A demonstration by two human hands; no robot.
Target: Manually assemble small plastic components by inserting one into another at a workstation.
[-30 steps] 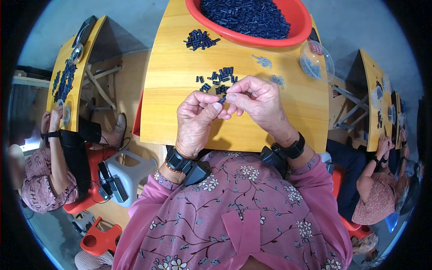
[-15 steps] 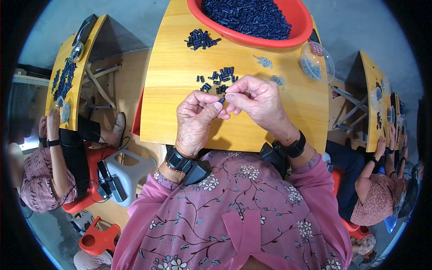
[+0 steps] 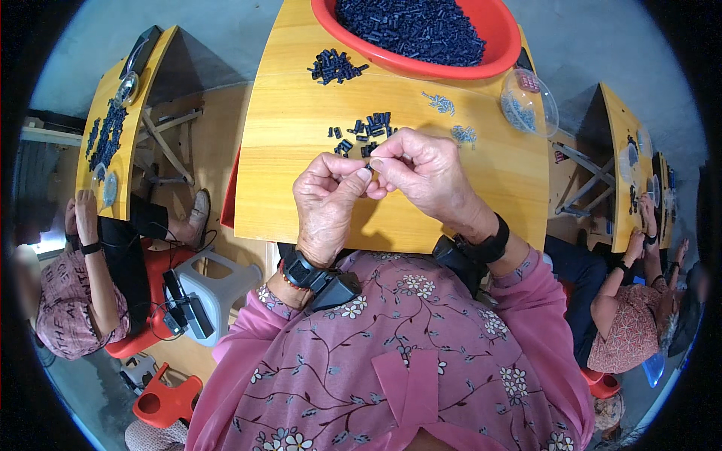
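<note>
Over the near part of the yellow wooden table (image 3: 278,135), my two hands meet fingertip to fingertip. My left hand (image 3: 325,203) is closed, thumb against fingers, on a small black plastic part (image 3: 368,169), of which only a bit shows. My right hand (image 3: 432,177) pinches right at that part; whatever lies between its thumb and finger is hidden or too small to name. Just beyond my fingertips are several loose black plastic pieces (image 3: 363,128). To their right lie two small heaps of tiny silvery pieces, a nearer heap (image 3: 463,134) and a farther heap (image 3: 438,103).
A red basin (image 3: 514,49) full of black pieces stands at the table's far edge. Left of it is a pile of smaller black pieces (image 3: 333,67). A clear plastic bowl (image 3: 551,113) holds silvery bits at the right edge. Other people sit at tables on both sides.
My hands stay together in nearly the same spot, the right one shifting slightly left and its fingers tightening toward the black part. The piles look unchanged.
</note>
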